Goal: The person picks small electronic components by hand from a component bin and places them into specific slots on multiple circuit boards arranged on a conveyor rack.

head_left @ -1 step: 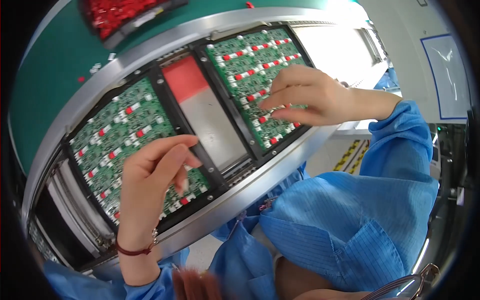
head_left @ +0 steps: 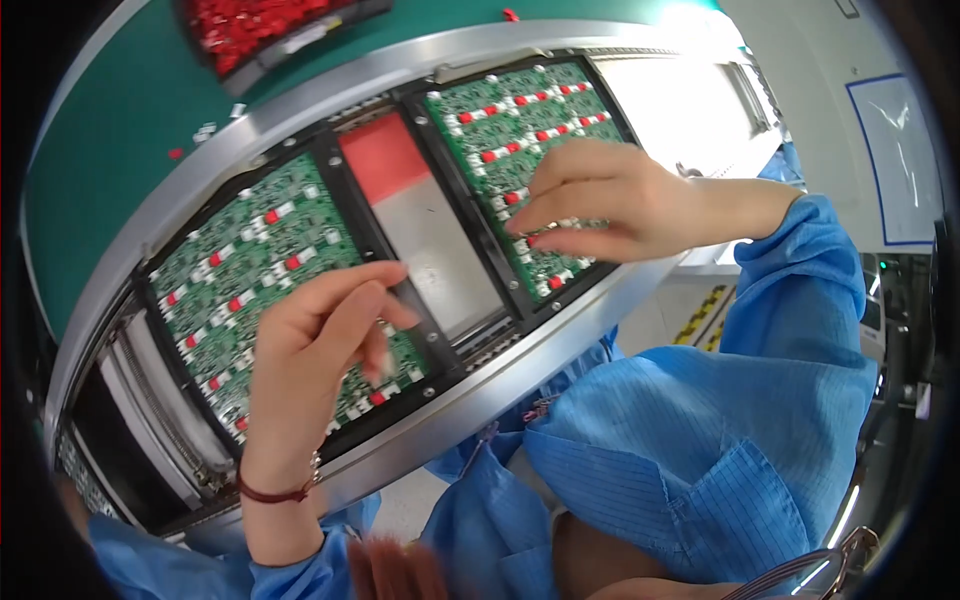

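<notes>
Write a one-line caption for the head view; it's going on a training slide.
Left hand and right hand each press on a green circuit board in a conveyor's black tray.

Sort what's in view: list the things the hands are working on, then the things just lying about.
In hand:
- left hand, fingers on the left green circuit board with red and white parts
- right hand, fingertips on the right green circuit board

Lying about:
- black tray of red parts
- loose red and white bits on the green mat
- red and grey plate between the boards
</notes>
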### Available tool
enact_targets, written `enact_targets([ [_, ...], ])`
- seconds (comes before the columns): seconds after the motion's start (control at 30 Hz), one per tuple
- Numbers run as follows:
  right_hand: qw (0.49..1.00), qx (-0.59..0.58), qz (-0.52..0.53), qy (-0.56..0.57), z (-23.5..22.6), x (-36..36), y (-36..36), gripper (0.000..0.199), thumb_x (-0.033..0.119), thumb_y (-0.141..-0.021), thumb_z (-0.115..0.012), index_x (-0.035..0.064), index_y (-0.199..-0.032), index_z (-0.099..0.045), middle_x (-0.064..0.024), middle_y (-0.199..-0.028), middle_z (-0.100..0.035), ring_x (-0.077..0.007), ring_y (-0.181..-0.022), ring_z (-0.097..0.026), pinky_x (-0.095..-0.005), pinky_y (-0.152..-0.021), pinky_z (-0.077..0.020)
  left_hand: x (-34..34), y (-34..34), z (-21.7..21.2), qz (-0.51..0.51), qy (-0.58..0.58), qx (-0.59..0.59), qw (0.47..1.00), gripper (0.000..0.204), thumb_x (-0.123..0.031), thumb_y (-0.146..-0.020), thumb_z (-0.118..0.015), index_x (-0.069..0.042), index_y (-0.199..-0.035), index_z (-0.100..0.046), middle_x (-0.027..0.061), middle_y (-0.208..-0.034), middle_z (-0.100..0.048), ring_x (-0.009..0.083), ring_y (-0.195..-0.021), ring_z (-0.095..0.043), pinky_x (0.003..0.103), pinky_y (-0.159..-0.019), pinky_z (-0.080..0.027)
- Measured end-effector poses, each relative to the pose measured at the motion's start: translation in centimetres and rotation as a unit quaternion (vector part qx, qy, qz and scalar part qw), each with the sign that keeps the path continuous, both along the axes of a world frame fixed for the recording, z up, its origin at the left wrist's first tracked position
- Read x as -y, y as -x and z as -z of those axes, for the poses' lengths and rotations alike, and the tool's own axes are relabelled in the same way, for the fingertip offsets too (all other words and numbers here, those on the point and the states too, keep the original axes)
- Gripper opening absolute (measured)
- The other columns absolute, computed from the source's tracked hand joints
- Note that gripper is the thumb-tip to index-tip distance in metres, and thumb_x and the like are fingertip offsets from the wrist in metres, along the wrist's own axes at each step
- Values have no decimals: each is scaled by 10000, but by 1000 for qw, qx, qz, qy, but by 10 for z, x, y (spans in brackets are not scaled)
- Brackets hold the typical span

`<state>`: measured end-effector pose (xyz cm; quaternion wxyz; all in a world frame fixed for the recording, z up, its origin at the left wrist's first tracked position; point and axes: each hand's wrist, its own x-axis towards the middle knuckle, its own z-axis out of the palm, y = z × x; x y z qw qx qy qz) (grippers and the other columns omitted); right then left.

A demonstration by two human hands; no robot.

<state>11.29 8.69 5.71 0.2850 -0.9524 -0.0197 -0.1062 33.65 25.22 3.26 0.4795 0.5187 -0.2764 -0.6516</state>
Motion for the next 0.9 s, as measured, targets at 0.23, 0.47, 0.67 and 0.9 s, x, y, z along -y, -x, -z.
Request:
enact_targets([
  [0.23, 971, -75, 31, -227, -6, -30, -67, 202, 86, -769, -668, 37, -953, -603, -48, -779, -555, -102, -576, -489, -232, -506, -392, -6, -10, 8, 35, 34, -106, 993, 323, -149, -930, -431, -2, -1217, -426, 133, -957, -624, 147, -669, -621, 251, -588, -529],
  [0.47, 927, -144, 46, -342, 5, -33, -87, 202, 100, -786, -662, 28, -960, -590, -11, -716, -543, -69, -588, -463, -218, -511, -371, -6, -16, 13, 24, 38, -103, 994, 352, -179, -936, -426, 16, -1227, -413, 114, -966, -603, 138, -633, -617, 237, -542, -526],
  [0.67, 897, -156, 58, -408, 3, -35, -91, 153, 110, -812, -639, 22, -932, -603, 6, -726, -558, -55, -643, -492, -205, -549, -377, -7, -16, 8, 22, 54, -117, 991, 366, -187, -943, -404, 20, -1244, -382, 131, -959, -603, 117, -595, -592, 217, -512, -504],
  [0.9, 911, -157, 166, -344, -18, -5, -60, 146, 58, -862, -554, -6, -992, -570, -81, -872, -624, -101, -726, -610, -219, -648, -498, -11, -22, 3, 5, 78, -95, 992, 310, -37, -883, -432, 9, -1189, -424, 170, -1111, -562, 172, -903, -596, 279, -801, -486],
])
